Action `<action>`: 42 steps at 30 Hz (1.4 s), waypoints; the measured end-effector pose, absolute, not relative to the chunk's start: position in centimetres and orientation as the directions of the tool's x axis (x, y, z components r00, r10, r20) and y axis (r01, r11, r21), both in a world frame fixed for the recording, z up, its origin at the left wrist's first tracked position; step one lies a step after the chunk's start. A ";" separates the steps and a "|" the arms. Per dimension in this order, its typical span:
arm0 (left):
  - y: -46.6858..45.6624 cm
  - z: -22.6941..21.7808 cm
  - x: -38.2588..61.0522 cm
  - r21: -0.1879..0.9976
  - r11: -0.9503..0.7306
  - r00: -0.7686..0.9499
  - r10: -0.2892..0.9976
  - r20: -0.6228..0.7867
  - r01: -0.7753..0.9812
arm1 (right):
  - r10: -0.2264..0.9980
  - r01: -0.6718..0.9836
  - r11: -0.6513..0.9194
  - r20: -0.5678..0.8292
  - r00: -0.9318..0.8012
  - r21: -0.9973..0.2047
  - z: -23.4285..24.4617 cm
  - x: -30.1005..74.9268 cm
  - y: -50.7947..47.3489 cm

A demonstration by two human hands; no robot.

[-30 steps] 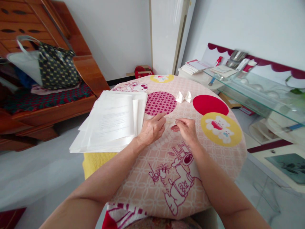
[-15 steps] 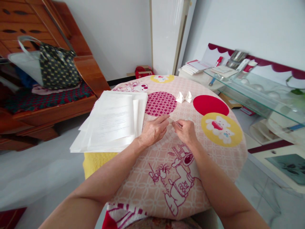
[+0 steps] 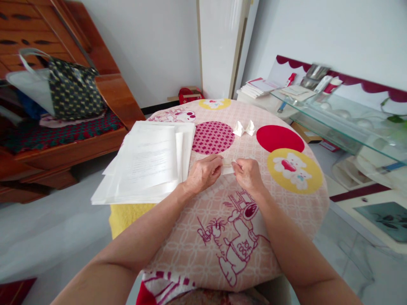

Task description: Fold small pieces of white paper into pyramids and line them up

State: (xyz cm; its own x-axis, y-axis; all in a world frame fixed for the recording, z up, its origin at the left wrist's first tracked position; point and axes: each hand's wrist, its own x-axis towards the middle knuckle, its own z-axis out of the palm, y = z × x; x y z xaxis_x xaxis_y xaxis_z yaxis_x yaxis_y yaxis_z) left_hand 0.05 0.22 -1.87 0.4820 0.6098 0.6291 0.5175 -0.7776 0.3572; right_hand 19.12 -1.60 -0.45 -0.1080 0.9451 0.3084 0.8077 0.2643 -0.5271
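Note:
A small piece of white paper (image 3: 227, 166) spans the gap between my two hands, just above the patterned tablecloth (image 3: 203, 237). My left hand (image 3: 205, 173) pinches its left end with closed fingers. At the right end, my right hand (image 3: 247, 173) grips it between thumb and curled fingers. The ends of the paper are hidden under my fingers. Beyond my hands stand two small folded white paper shapes (image 3: 244, 128), side by side. Left of my left hand lies a stack of white paper sheets (image 3: 152, 161), the top one with faint print.
The round table's cloth hangs over its edge. At the right is a glass shelf (image 3: 343, 123) with cups and other items, and a pile of booklets (image 3: 257, 87) lies behind it. A wooden bench (image 3: 79, 135) holding a dark patterned bag (image 3: 74, 89) stands at the left.
The paper between my hands now shows a broader white face, where before it looked narrow and edge-on. My left fingers have curled in more, and the view has shifted slightly.

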 end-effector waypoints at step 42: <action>1.7 -2.4 -0.5 0.567 -0.616 0.514 0.782 0.353 0.547 | 0.933 0.739 0.347 0.129 -0.337 -0.577 -0.3 20.5 -1.3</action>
